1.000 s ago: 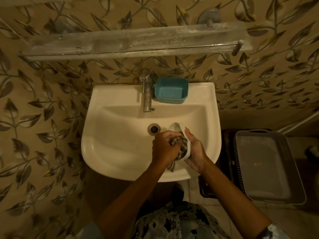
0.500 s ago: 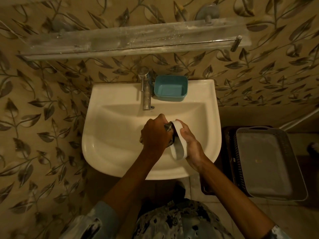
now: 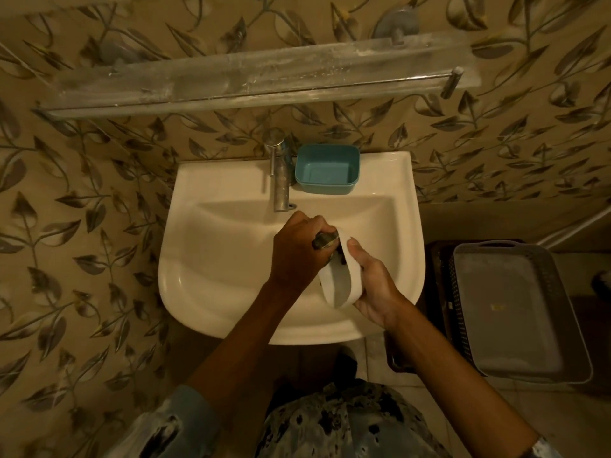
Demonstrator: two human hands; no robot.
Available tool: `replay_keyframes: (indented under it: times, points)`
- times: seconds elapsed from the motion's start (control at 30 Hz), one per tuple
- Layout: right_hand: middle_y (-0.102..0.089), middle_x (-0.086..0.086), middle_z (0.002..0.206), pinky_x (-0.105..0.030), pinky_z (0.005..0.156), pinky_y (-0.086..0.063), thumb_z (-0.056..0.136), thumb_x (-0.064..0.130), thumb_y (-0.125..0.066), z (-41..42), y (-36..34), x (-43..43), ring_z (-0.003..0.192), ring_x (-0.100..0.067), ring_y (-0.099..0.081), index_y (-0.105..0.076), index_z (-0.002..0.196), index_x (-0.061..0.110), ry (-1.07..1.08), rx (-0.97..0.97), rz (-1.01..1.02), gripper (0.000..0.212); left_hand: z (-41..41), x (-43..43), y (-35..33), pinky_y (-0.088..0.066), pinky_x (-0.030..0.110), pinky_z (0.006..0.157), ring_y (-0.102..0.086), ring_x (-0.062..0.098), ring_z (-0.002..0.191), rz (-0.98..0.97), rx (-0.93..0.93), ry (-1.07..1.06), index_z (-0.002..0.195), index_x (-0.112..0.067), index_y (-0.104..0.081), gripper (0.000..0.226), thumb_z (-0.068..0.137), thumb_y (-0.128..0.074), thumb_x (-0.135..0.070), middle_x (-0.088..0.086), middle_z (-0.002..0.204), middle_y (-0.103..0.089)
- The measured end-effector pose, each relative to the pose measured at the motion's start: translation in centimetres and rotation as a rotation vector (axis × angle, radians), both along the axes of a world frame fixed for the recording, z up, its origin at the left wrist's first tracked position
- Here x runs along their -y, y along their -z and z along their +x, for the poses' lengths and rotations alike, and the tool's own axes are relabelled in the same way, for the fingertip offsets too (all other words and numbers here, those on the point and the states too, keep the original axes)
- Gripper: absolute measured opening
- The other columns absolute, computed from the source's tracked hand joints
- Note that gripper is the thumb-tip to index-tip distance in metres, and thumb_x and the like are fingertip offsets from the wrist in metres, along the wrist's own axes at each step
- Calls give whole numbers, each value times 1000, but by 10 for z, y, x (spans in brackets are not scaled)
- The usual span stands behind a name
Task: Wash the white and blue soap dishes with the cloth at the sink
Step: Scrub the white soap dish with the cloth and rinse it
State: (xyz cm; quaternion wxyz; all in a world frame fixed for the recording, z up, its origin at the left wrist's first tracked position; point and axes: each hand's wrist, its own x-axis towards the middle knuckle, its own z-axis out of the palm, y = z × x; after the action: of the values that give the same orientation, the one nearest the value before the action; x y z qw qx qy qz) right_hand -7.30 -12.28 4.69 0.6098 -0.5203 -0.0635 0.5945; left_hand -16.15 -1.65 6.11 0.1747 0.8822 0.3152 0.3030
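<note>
Head view, looking down on the sink [image 3: 211, 259], which serves as the landmark here. Over the right half of its basin the right hand [image 3: 373, 285] grips the white soap dish [image 3: 340, 279] from the outside, thumb laid along the far rim and fingers wrapped under the near end, so the dish stands tilted on edge with its hollow turned toward the other hand. The left hand [image 3: 297, 252] is clenched around the bunched cloth [image 3: 325, 241], a dark patterned wad pressed against the far inner part of the dish; only a small part of the cloth shows past the knuckles. Both hands hang above the basin, just in front of the tap [image 3: 280, 180].

The blue soap dish [image 3: 325, 170] sits upright on the sink's back ledge, just right of the tap and apart from the hands. The left half of the basin lies open, as does the front rim. A glass shelf [image 3: 231, 81] runs along the wall above the sink. To the right of the sink, lower down, a grey basket [image 3: 515, 312] rests on a dark crate [image 3: 439, 292], close to the right forearm.

No writing or brand can be read anywhere.
</note>
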Motion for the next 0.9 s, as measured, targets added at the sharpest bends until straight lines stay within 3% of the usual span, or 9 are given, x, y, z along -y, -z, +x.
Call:
replay_keyframes:
  times: [0.1, 0.27, 0.4, 0.5, 0.63, 0.73, 0.83, 0.9]
  points:
    - [-68, -8, 105, -34, 78, -55, 102, 33, -36, -7, 5, 5, 90, -22, -65, -57, 125, 20, -19, 5, -38, 34, -8, 0, 7, -46, 30, 44, -56, 23, 57, 7, -197, -43, 71, -15, -61, 20, 66, -75, -28, 6, 65, -59]
    - [-60, -6, 130, -45, 103, -45, 90, 44, -44, -6, 7, 2, 119, -26, -57, -49, 136, 27, 2, 223, 23, 48, 2, -4, -3, -48, 30, 61, -60, 24, 71, -512, -352, -328, 80, -20, -57, 24, 76, -66, -41, 0, 76, -62]
    - [-57, -6, 134, -41, 104, -44, 88, 42, -42, 0, 4, -4, 121, -24, -56, -46, 137, 28, 2, 234, 85, 51, 6, -1, -13, -46, 31, 66, -59, 24, 79, -495, -413, -331, 91, -15, -60, 28, 79, -68, -39, 4, 85, -62]
    - [-56, -14, 133, -36, 94, -50, 95, 37, -40, 6, 3, -9, 109, -22, -61, -43, 140, 23, 12, 157, 106, 48, 7, 20, -16, -51, 32, 68, -64, 23, 85, -456, -370, -245, 93, -19, -66, 21, 77, -72, -31, 4, 91, -68]
    - [-59, -20, 126, -32, 74, -59, 101, 35, -36, 21, 2, -10, 102, -27, -63, -45, 139, 20, 62, 8, 59, 43, -2, 51, -12, -58, 37, 71, -67, 13, 79, -683, -234, 23, 93, -19, -70, 19, 75, -74, -16, -2, 91, -72]
    - [-66, -16, 112, -33, 68, -59, 99, 39, -40, 20, 2, -7, 92, -24, -68, -49, 137, 16, 84, -138, 43, 46, -5, 48, -12, -57, 35, 76, -66, 12, 84, -612, -231, 89, 95, -24, -69, 23, 73, -74, -20, -1, 95, -70]
    - [-70, -17, 105, -35, 70, -60, 94, 41, -46, 7, 0, -8, 88, -25, -70, -56, 131, 7, 86, -296, 34, 50, 1, 32, -20, -55, 36, 74, -61, 23, 82, -351, -245, -43, 96, -19, -66, 22, 75, -70, -19, 6, 91, -60]
    - [-71, -14, 107, -36, 77, -59, 96, 39, -42, -1, 1, -9, 93, -24, -69, -59, 126, 11, 69, -301, 85, 44, 7, 20, -25, -55, 40, 68, -62, 30, 77, -229, -222, -153, 92, -12, -68, 20, 73, -75, -16, 13, 86, -63]
